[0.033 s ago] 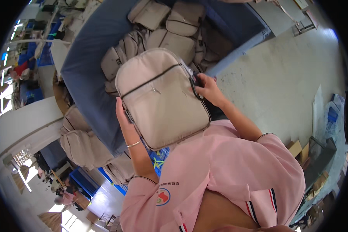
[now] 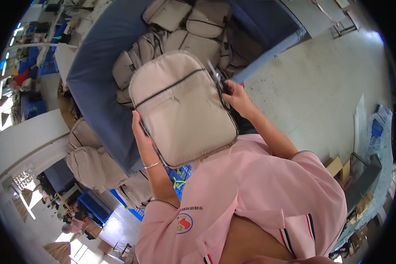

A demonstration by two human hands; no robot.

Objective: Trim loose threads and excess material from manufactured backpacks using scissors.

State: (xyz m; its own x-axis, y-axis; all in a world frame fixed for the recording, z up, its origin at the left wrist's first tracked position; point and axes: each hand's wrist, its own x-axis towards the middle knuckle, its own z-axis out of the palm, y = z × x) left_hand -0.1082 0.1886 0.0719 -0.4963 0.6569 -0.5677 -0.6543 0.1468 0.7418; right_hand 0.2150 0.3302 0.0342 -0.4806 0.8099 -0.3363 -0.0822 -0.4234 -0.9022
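Observation:
A beige backpack (image 2: 185,116) with a dark zipper line across its front is held up before my chest, its rounded top pointing away from me. My left hand (image 2: 140,130) grips its left side, thumb along the edge and the other fingers hidden behind. At the opposite edge, my right hand (image 2: 236,97) is closed on a pair of scissors (image 2: 218,78) with dark handles. The blades point away from me, beside the upper right side of the backpack. Small loose thread ends seem to show on the front panel.
Beyond the backpack stands a large blue fabric-walled bin (image 2: 94,83) holding several similar beige backpacks (image 2: 167,15). More beige bags (image 2: 94,167) are piled at the left, near a blue plastic crate (image 2: 180,178). Cardboard boxes (image 2: 334,167) sit at the right; grey floor lies beyond the bin.
The backpack has shifted slightly left and away from me. The scissors' blades now show more plainly beside its edge. Both hands keep their hold.

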